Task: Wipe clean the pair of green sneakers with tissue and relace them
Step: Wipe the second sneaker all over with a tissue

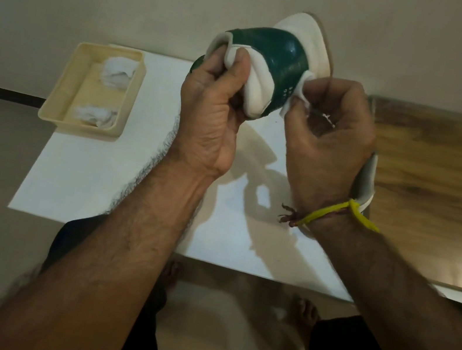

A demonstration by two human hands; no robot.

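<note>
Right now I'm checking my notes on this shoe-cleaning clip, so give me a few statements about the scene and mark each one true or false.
1. The left hand holds the green sneaker up off the table. True.
2. The cream tray holds three folded towels. False: it holds two crumpled tissues.
3. The right hand pinches something white against the sneaker's side. True.
4. The tray sits on the wooden board. False: it sits at the left edge of the white sheet.
5. The right wrist is bare. False: it wears a yellow band.
</note>
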